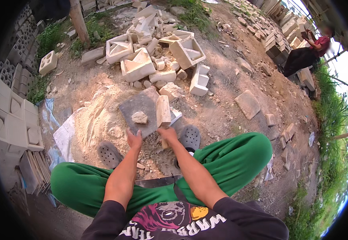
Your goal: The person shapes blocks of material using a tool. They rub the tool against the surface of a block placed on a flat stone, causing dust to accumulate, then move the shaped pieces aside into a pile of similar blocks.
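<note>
A flat dark grey slab lies on the ground between my feet, with a rough pale stone chunk on top of it. At the slab's near edge, my left hand grips the rim, with the thumb and fingertips at its border. My right hand is closed around the narrow near end of a long pale club-like piece. Its broad end points away from me along the slab's right side, and a short brownish stub shows below my fist. I cannot tell whether it is wood or stone.
Pale powder is heaped left of the slab. Beyond it stands a pile of broken hollow blocks. Stacked blocks line the left. A loose flat slab lies at right. Another person holds something near stacked bricks.
</note>
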`<control>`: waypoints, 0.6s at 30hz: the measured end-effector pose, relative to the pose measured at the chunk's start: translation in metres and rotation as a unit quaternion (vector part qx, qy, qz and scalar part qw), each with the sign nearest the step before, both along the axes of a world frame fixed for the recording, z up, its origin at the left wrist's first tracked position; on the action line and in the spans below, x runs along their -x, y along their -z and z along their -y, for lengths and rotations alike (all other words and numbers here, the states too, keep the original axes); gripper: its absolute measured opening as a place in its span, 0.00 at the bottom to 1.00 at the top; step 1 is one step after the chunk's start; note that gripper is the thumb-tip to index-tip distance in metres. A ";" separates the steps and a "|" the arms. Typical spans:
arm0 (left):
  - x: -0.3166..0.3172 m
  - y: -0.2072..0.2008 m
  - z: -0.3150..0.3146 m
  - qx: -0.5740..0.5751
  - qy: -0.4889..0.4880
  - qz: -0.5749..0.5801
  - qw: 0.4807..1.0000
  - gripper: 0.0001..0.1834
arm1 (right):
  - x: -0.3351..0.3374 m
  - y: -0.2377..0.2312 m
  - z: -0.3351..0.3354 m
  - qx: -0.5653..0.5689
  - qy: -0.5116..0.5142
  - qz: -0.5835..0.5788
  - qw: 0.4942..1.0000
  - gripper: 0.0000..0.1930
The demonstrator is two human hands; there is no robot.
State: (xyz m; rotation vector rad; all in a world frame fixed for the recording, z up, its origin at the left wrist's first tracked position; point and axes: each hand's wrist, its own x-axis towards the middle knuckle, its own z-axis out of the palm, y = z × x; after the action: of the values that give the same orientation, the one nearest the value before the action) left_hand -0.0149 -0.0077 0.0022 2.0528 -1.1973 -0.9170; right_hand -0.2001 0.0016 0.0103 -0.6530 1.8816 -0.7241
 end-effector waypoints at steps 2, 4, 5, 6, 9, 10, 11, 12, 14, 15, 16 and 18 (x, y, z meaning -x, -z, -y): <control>-0.012 0.002 -0.001 0.001 -0.018 -0.002 1.000 0.37 | -0.012 -0.006 -0.004 -0.010 -0.021 -0.007 1.000 0.24; -0.018 0.003 -0.003 -0.002 -0.028 -0.006 1.000 0.37 | -0.019 -0.004 -0.009 -0.013 -0.038 -0.033 0.999 0.23; -0.021 0.003 -0.002 -0.020 -0.030 0.014 0.999 0.37 | -0.024 -0.002 -0.010 -0.015 -0.045 -0.035 0.998 0.23; -0.011 0.001 0.001 -0.039 -0.022 0.026 0.999 0.38 | -0.015 0.013 -0.012 -0.003 -0.050 -0.072 0.996 0.22; -0.004 -0.018 0.011 -0.120 0.000 0.069 0.990 0.39 | -0.005 0.029 -0.021 0.027 -0.056 -0.096 0.993 0.21; 0.001 -0.032 0.016 -0.123 -0.005 0.066 0.990 0.39 | -0.003 0.031 -0.023 0.048 -0.044 -0.082 0.994 0.21; 0.007 -0.049 0.021 -0.088 0.016 0.090 0.992 0.39 | 0.000 0.028 -0.022 0.047 -0.051 -0.083 0.994 0.21; 0.007 -0.058 0.024 -0.055 0.031 0.118 0.991 0.39 | -0.004 0.019 -0.024 0.024 -0.049 -0.061 0.997 0.24; -0.001 -0.052 0.031 0.036 0.086 0.175 0.980 0.39 | -0.018 -0.013 -0.021 0.004 -0.063 -0.035 0.997 0.26; -0.007 -0.045 0.030 0.123 0.157 0.227 0.953 0.38 | -0.028 -0.037 -0.021 -0.019 -0.059 0.000 0.998 0.26; -0.005 -0.042 0.036 0.123 0.153 0.226 0.954 0.38 | -0.027 -0.051 -0.018 -0.037 -0.046 0.027 0.998 0.25; 0.003 -0.043 0.047 0.098 0.288 0.303 0.903 0.33 | -0.019 -0.046 -0.016 -0.016 -0.104 -0.092 0.990 0.23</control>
State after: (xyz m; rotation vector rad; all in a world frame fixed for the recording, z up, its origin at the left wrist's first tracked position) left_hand -0.0175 -0.0545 0.0452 1.8924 -2.2122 -0.3474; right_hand -0.1806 0.0171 0.0560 -0.9055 1.9523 -0.5120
